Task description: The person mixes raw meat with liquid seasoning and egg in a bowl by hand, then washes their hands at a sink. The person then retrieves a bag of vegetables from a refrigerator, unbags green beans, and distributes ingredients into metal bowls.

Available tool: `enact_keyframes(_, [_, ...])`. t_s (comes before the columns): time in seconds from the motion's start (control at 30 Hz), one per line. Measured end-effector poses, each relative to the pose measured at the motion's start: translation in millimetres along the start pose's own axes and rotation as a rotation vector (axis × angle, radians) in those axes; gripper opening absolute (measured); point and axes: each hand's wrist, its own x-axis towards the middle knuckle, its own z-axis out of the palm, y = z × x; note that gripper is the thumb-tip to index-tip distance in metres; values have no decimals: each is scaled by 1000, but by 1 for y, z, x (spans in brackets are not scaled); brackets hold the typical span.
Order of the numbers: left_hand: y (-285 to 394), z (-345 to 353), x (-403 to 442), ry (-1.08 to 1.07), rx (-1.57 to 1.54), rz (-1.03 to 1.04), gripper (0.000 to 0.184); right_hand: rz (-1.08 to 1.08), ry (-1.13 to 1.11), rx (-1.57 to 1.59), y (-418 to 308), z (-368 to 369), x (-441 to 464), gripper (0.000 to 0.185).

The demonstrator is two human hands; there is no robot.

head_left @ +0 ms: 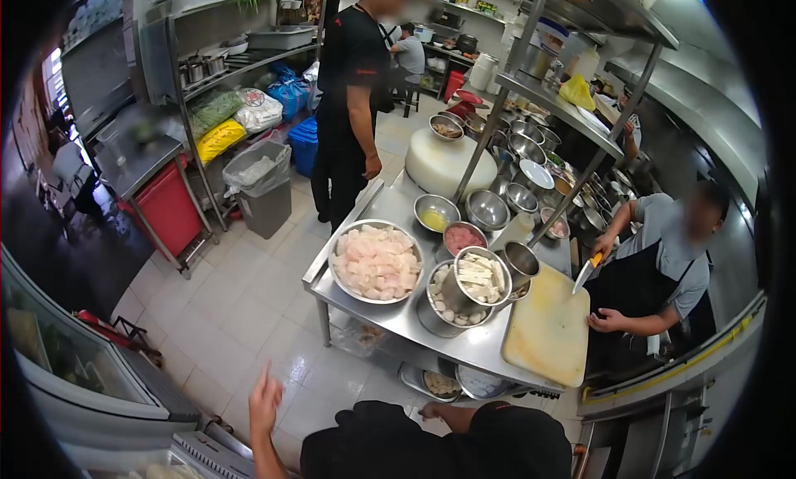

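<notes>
My left hand (265, 396) is raised over the tiled floor at the lower left, with its index finger stretched out and nothing in it. Low in front of my dark clothing, my right hand (432, 410) shows only in part, below the steel table (398, 320); its fingers are too small to make out. On that table stand a large bowl of pale cut pieces (376, 262), a steel pot of white strips (481, 278) and a bowl of pink meat (465, 239). Neither hand touches them.
Across a cutting board (547, 326), a co-worker holds a knife (587, 272). Another person in black (340, 106) stands beyond the table's left side. A grey bin (264, 201) is near the shelving, and a glass-fronted cabinet (75, 355) stands at the left.
</notes>
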Motion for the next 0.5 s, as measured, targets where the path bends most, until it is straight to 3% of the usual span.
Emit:
enact_keyframes(0.03, [53, 7, 32, -143, -24, 179, 58, 61, 61, 76, -56, -35, -59, 48])
enact_keyframes(0.1, [157, 25, 68, -415, 22, 369, 68, 130, 142, 290, -105, -67, -86, 45])
enact_keyframes(0.17, [229, 33, 93, -682, 111, 532, 85, 103, 276, 419, -136, -75, -72, 43])
enact_keyframes(0.23, [276, 28, 101, -829, 84, 639, 90, 118, 353, 594, -164, -76, -77, 45])
enact_keyframes(0.33, [291, -5, 127, -993, 45, 648, 90, 173, 297, 686, -211, -61, -88, 50])
enact_keyframes(0.5, [246, -50, 194, -1202, 136, 437, 93, 113, 52, 789, -257, 9, -32, 30])
